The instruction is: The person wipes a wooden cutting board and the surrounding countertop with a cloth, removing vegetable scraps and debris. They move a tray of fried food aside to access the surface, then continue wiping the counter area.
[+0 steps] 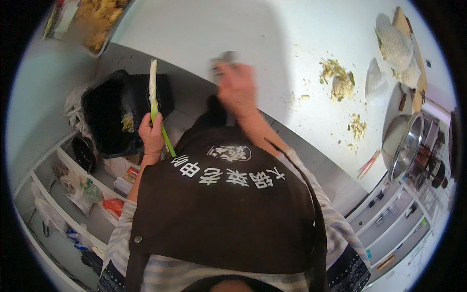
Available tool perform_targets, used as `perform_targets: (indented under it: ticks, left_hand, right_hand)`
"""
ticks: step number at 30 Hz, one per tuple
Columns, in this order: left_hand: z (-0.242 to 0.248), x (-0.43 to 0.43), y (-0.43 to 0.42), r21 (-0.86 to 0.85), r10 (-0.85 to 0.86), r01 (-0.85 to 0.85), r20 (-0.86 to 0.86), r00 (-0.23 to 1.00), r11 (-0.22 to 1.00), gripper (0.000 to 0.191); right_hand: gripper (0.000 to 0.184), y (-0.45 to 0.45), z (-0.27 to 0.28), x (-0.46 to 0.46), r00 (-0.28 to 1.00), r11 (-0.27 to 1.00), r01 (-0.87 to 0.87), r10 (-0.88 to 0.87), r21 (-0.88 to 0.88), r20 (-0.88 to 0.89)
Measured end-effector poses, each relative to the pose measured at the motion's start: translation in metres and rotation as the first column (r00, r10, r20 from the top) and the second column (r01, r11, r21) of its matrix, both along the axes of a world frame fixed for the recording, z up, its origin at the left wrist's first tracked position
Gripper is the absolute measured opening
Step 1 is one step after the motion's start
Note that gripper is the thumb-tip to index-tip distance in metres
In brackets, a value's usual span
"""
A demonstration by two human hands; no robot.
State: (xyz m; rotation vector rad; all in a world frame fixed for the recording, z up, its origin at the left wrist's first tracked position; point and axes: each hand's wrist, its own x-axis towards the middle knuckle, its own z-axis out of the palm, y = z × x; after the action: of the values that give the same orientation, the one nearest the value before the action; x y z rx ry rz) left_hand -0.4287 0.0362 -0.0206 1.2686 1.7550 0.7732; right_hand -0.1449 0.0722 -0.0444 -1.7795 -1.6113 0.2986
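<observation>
My left hand grips a scallion stalk by its green part, with the white end pointing away from me. Beyond that hand and lower down stands a black bin with some yellowish-green scraps in it. My right hand is over the near edge of the white tabletop, its fingers closed on a small grey object. Motion blur hides what that object is. The two hands are apart.
Chopped scraps lie on the tabletop, with a smaller pile nearer. Woven-textured pale domes, a wooden board and a steel bowl stand right. A tray of yellow-brown food is upper left; shelves hold bags.
</observation>
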Motion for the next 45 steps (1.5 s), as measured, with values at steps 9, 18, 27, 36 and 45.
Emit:
perform_targets:
  ticks: [9,18,27,36,45]
  left_hand:
    - [0.025,0.076,0.034,0.089,0.054,-0.07,0.18,0.982,0.994,0.019]
    - [0.046,0.132,0.045,0.198,-0.125,0.084,0.202,0.971,0.977,0.018]
    - [-0.042,0.213,0.159,0.482,-0.335,0.615,-0.546,0.768,0.624,0.025]
    - [-0.055,0.208,0.185,0.292,-0.331,0.728,-0.744,0.58,0.62,0.027]
    - [-0.054,0.209,0.18,0.379,-0.345,0.644,-0.609,0.714,0.664,0.019]
  right_hand:
    - [0.044,-0.091,-0.036,0.121,0.892,0.968,0.224,-0.157,-0.113,0.423]
    - [0.028,-0.131,0.0,0.219,0.655,0.689,0.717,-0.613,-0.106,0.442]
    - [0.028,0.032,-0.031,0.075,0.944,0.986,0.139,-0.161,0.097,0.288]
    - [0.031,-0.036,-0.032,0.202,0.744,0.879,0.472,-0.357,-0.066,0.565]
    - [0.03,-0.024,-0.004,0.18,0.697,0.706,0.707,-0.686,-0.039,0.21]
